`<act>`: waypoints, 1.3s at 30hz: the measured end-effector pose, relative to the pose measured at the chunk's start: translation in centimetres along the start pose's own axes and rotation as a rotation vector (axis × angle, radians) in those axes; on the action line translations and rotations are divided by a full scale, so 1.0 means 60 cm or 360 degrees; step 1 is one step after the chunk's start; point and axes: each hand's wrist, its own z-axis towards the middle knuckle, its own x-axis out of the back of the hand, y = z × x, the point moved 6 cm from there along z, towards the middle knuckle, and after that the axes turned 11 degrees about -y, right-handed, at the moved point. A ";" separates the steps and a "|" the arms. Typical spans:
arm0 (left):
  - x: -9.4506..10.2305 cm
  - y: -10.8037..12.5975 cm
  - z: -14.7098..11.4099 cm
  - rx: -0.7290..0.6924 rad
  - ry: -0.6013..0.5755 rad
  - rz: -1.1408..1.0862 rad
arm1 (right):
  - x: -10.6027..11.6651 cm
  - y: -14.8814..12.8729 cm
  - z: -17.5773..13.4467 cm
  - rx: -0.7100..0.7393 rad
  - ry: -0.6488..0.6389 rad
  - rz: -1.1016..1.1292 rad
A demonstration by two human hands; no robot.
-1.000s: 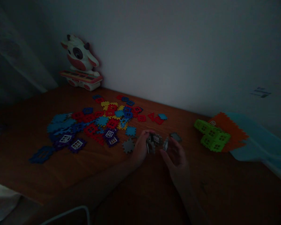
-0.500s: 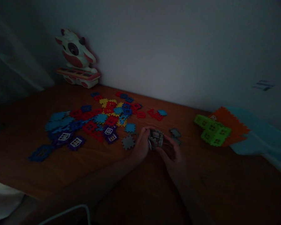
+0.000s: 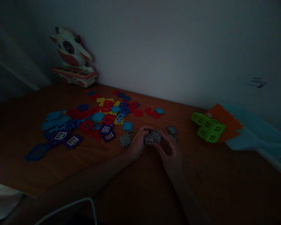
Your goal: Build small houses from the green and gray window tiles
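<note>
- At the middle of the bench, a grey box is held between both hands; whether its underside touches the wood could not be established.
- Left hand: grasping the box at its left side, fingers over the far edge.
- Right hand: grasping the same box from the right, thumb towards the near face.
- Done, judged by form: several grey sides appear joined at angles, the near one bearing a white window print. The box looks well advanced, but poor light prevents confirming that every edge is locked or that the top is covered.
- Not joined to it: a grey tile lying flat just beside the left hand, and two more, a far tile and a near tile, beyond the right hand's fingers.
- Also built up: a green block, well to the right, made of windowed squares and overlapping an orange sheet. It appears a finished or nearly finished form.
- Loose and in neither hand: red, yellow and blue tiles spread to the left, with purple tiles towards the near side. By count, most of the pieces are judged unbuilt.
</note>
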 end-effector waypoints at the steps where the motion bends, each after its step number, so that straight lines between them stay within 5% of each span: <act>1: -0.002 0.000 -0.001 0.0020 -0.0005 -0.0010 | 0.001 -0.003 0.000 0.0030 0.0019 -0.0021; 39: -0.007 0.009 0.006 -0.0063 0.0062 -0.0246 | -0.004 -0.038 0.004 0.0198 0.0076 -0.0256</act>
